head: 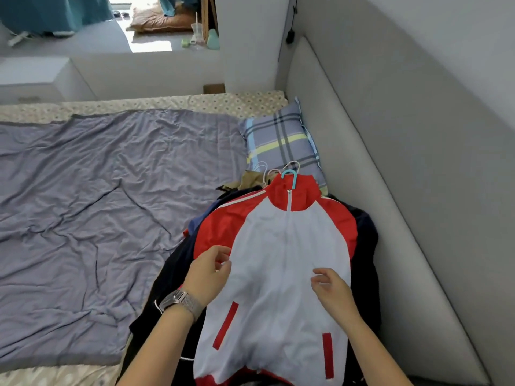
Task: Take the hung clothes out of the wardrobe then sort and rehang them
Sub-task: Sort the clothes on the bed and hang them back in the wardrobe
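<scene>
1. Across the left and centre of the frame: a bed (172, 103) with a patterned sheet, largely covered by a wrinkled grey-purple blanket (92, 190).
2. Right side of the frame: a grey padded headboard (390, 190) runs diagonally from top centre to the lower right corner, under a pale wall.
3. Upper left: a raised grey ledge (83, 45) with teal curtains (53, 12) above it; a sunlit patch falls at top centre.
4. Lower centre: a pile of dark clothes (365, 240) on hangers lies on the bed against the headboard. A red-and-white zip jacket (281, 274) lies on top, front up, on a teal hanger (291, 178).
5. Centre right: a plaid pillow (281, 140) just beyond the pile.
6. Left hand (207, 274), with a metal watch (178, 300) on its wrist: fingers loosely curled, gripping nothing, at the jacket's edge.
7. Right hand (331, 288): fingers relaxed, over the white front, gripping nothing.
</scene>
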The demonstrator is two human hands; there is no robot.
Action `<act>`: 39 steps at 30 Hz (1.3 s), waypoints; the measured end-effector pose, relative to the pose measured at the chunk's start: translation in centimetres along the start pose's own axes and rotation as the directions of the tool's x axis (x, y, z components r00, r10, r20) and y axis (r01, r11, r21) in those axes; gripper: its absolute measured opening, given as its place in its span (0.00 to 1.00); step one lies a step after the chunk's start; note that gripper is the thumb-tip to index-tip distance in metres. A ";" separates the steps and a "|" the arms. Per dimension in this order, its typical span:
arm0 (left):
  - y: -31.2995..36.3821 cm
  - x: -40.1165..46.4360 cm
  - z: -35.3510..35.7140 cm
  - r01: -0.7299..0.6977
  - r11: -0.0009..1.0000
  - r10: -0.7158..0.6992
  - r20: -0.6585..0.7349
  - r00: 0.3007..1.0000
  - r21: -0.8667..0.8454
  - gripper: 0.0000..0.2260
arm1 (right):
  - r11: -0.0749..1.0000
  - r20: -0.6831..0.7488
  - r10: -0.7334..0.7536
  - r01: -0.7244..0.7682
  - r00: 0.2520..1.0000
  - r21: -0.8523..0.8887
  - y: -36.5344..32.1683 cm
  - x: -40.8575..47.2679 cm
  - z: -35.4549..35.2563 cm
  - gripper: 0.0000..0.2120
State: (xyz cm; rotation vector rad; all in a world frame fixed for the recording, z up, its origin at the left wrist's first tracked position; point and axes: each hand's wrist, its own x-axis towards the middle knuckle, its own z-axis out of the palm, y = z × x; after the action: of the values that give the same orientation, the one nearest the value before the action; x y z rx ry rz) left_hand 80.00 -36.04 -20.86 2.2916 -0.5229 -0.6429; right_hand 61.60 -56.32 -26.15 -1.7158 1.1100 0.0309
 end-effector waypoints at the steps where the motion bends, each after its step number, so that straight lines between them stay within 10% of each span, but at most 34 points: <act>1: 0.2 0.7 0.2 0.019 1.000 -0.019 0.002 1.000 0.009 0.10 | 1.000 0.005 -0.008 0.008 1.000 -0.003 -0.2 0.9 -0.2 0.11; 9: -2.1 3.9 3.0 0.224 0.974 -0.225 0.013 0.974 0.024 0.12 | 0.892 -0.248 -0.389 0.296 0.887 -0.342 -5.6 12.7 -5.3 0.19; 14: -1.9 4.6 4.3 0.272 0.962 -0.272 0.010 0.962 0.000 0.12 | 0.855 -0.189 -0.270 0.145 0.944 -0.498 -7.7 21.9 -6.6 0.24; 19: -1.9 6.2 4.2 0.260 0.966 -0.260 0.027 0.965 0.004 0.11 | 0.595 -0.029 -0.117 0.047 0.993 -0.802 -5.4 25.8 -2.2 0.23; 28: -2.1 7.1 4.9 0.244 0.970 -0.244 0.005 0.970 0.006 0.14 | 0.547 0.004 -0.528 0.344 0.849 -0.763 -1.7 20.7 0.5 0.13; 34: -0.6 8.3 4.3 -0.163 0.974 0.185 -0.141 0.973 0.155 0.24 | 0.835 0.277 -0.323 0.410 0.905 -0.367 -2.7 13.0 -0.3 0.22; 39: 1.6 8.4 3.1 -0.159 0.903 0.186 -0.031 0.982 0.399 0.24 | 0.991 0.507 -0.136 0.126 0.851 0.056 -4.0 9.6 -3.1 0.27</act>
State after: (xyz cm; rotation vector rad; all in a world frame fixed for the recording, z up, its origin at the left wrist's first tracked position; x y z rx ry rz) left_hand 84.63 -43.09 -24.20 2.5912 -0.8797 -0.3940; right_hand 68.31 -64.83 -26.58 -1.6282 0.5927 0.3694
